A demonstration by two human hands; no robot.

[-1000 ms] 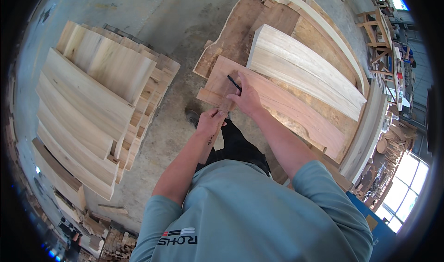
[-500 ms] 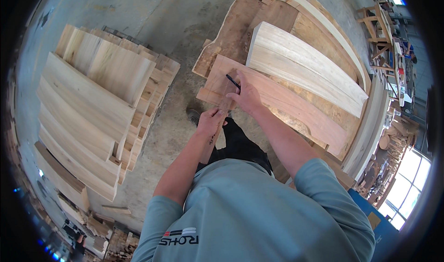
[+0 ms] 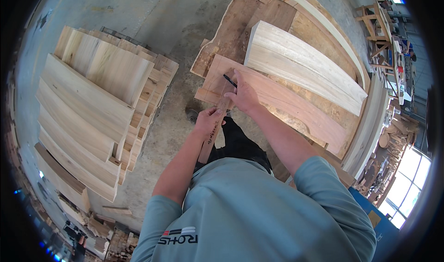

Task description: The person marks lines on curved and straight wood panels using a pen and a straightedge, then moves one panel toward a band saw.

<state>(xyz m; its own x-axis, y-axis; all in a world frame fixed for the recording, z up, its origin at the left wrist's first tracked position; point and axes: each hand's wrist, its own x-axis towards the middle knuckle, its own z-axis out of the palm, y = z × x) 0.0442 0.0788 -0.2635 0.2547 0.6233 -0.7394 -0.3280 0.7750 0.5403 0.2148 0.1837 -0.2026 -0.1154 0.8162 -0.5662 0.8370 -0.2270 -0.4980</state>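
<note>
Holding a narrow wooden strip (image 3: 213,135) near mid-length in the left hand (image 3: 208,121), with one end ahead of that grip, over a reddish board (image 3: 280,98), the other behind; pinching a black pen (image 3: 229,80) in the right hand (image 3: 245,96), just beyond. Expect light, stiff, hardly slippery handling; take hold by both long edges.

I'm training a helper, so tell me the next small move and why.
Perhaps steady the wooden strip with the left hand before marking: that hand grips it, its far end overlaps the pinkish board, and the right hand holds a black pen.
</note>
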